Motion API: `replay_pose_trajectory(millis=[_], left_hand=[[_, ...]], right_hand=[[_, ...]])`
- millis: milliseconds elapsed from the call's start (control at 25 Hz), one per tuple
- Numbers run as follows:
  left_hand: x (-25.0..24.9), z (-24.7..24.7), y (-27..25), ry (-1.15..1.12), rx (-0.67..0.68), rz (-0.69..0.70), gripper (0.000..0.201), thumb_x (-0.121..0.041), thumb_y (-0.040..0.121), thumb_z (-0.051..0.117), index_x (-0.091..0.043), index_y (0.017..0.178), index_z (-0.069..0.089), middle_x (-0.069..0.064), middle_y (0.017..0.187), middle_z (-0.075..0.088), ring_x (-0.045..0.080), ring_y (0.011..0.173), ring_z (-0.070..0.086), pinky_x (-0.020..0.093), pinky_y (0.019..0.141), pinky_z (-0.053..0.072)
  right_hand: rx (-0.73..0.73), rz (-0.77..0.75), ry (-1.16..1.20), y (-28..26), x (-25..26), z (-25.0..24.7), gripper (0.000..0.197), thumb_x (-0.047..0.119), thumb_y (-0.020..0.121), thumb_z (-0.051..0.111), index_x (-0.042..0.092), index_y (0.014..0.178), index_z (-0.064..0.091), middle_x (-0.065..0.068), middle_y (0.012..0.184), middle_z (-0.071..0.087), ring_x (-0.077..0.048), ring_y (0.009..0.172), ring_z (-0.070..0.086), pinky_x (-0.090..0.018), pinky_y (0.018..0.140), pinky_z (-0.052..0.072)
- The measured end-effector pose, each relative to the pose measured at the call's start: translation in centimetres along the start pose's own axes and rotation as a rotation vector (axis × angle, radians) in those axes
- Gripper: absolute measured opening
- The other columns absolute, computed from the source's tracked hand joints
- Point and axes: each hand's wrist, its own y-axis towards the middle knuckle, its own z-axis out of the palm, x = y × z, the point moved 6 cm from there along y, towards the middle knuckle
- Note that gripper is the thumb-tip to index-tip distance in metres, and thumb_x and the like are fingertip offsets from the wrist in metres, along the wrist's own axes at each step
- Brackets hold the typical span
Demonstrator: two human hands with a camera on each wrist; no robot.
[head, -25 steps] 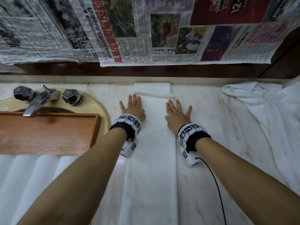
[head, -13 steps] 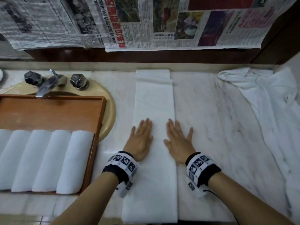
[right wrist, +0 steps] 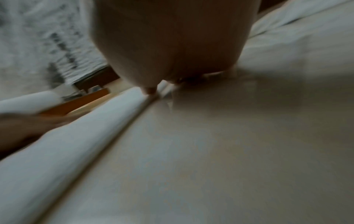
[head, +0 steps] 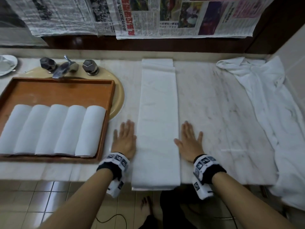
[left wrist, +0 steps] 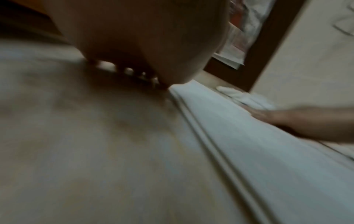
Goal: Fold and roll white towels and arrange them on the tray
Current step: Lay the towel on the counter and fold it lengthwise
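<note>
A white towel [head: 158,119], folded into a long narrow strip, lies on the marble counter [head: 219,113] and runs from the back wall to the front edge. My left hand [head: 126,140] lies flat on the counter against the strip's left edge. My right hand [head: 189,142] lies flat against its right edge, thumb touching the towel. Both hands are open and hold nothing. The wooden tray [head: 109,116] on the left carries several rolled white towels [head: 92,129] side by side. In the wrist views the towel's edge [left wrist: 239,136] [right wrist: 91,130] runs beside each palm.
A heap of loose white towels [head: 270,113] covers the counter's right end and hangs over the front edge. A beige sink [head: 120,95] with a tap [head: 64,67] sits behind the tray. Newspaper [head: 165,15] covers the wall. A white dish [head: 6,64] stands far left.
Both hands slid toward me along the towel, then moved apart off its top to the counter at its two long edges.
</note>
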Motion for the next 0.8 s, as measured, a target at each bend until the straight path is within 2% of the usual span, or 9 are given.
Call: replay_pose_trajectory(millis=[40, 120, 200, 280, 440, 480, 560, 640, 800], left_hand=[[1.8, -0.7, -0.2, -0.018, 0.006, -0.108, 0.059, -0.027, 0.104, 0.017, -0.015, 0.154, -0.011, 0.0, 0.159, -0.023, 0.02, 0.148, -0.016, 0.049, 0.12, -0.006], [0.6, -1.1, -1.0, -0.051, 0.005, -0.056, 0.059, -0.026, 0.104, 0.018, -0.012, 0.154, -0.01, 0.004, 0.161, -0.018, 0.021, 0.148, -0.014, 0.046, 0.12, -0.006], [-4.4, 0.4, -2.7, -0.051, 0.014, 0.177, 0.058, -0.029, 0.105, 0.017, -0.014, 0.154, -0.011, 0.001, 0.16, -0.019, 0.018, 0.148, -0.016, 0.044, 0.121, -0.006], [-5.9, 2.6, -4.3, 0.011, 0.03, 0.283, 0.059, -0.034, 0.105, 0.015, -0.019, 0.154, -0.014, -0.005, 0.159, -0.023, 0.014, 0.146, -0.021, 0.046, 0.12, -0.007], [2.1, 1.5, -4.0, -0.037, 0.018, -0.076, 0.061, -0.037, 0.104, 0.014, -0.019, 0.151, -0.02, -0.005, 0.155, -0.031, 0.015, 0.145, -0.025, 0.049, 0.119, -0.012], [2.7, 1.2, -4.3, -0.071, 0.012, -0.101, 0.061, -0.035, 0.104, 0.015, -0.017, 0.151, -0.019, -0.003, 0.156, -0.029, 0.016, 0.145, -0.024, 0.049, 0.119, -0.011], [-0.1, 1.0, -4.8, -0.051, -0.047, 0.055, 0.061, -0.032, 0.105, 0.018, -0.016, 0.152, -0.015, -0.001, 0.157, -0.026, 0.016, 0.146, -0.021, 0.047, 0.119, -0.01], [-3.9, 2.2, -5.5, 0.005, -0.001, 0.257, 0.059, -0.029, 0.105, 0.019, -0.017, 0.154, -0.013, -0.003, 0.158, -0.023, 0.012, 0.145, -0.021, 0.046, 0.12, -0.007], [-4.4, 2.7, -4.5, 0.094, 0.104, 0.237, 0.058, -0.026, 0.105, 0.019, -0.017, 0.154, -0.012, -0.005, 0.159, -0.021, 0.01, 0.146, -0.018, 0.047, 0.12, -0.008]], right_hand=[[-0.02, 0.127, 0.044, -0.4, -1.8, -0.6, 0.072, 0.046, 0.102, 0.02, 0.011, 0.151, -0.019, 0.0, 0.155, -0.033, -0.015, 0.144, -0.026, -0.062, 0.113, -0.011], [-0.032, 0.147, 0.07, -1.4, -1.1, -0.8, 0.071, 0.045, 0.103, 0.02, 0.011, 0.15, -0.019, 0.0, 0.155, -0.033, -0.015, 0.145, -0.025, -0.062, 0.113, -0.012], [-0.022, -0.084, -0.033, -2.7, 3.6, 0.9, 0.068, 0.043, 0.103, 0.019, 0.016, 0.15, -0.021, 0.004, 0.154, -0.034, -0.013, 0.143, -0.027, -0.062, 0.113, -0.013], [0.025, -0.257, -0.149, -3.6, 5.7, 3.3, 0.065, 0.043, 0.103, 0.019, 0.018, 0.151, -0.019, 0.008, 0.152, -0.036, -0.011, 0.142, -0.028, -0.063, 0.113, -0.009], [-0.005, 0.102, -0.034, -2.8, -1.0, 1.3, 0.068, 0.047, 0.103, 0.015, 0.016, 0.15, -0.022, 0.003, 0.155, -0.034, -0.015, 0.144, -0.026, -0.065, 0.112, -0.008], [-0.018, 0.151, -0.033, -3.3, -1.4, 1.0, 0.068, 0.047, 0.102, 0.014, 0.014, 0.15, -0.022, 0.001, 0.155, -0.034, -0.016, 0.144, -0.026, -0.065, 0.112, -0.008], [-0.056, 0.029, -0.092, -4.0, 1.2, 1.5, 0.068, 0.046, 0.102, 0.016, 0.014, 0.15, -0.022, 0.001, 0.155, -0.034, -0.017, 0.144, -0.026, -0.063, 0.113, -0.01], [-0.043, -0.133, -0.15, -4.7, 4.5, 3.3, 0.067, 0.041, 0.103, 0.02, 0.015, 0.151, -0.019, 0.003, 0.156, -0.032, -0.014, 0.144, -0.026, -0.061, 0.114, -0.012], [-0.002, -0.121, -0.167, -3.7, 5.0, 3.4, 0.065, 0.039, 0.104, 0.02, 0.015, 0.151, -0.018, 0.005, 0.156, -0.031, -0.01, 0.144, -0.025, -0.062, 0.113, -0.011]])
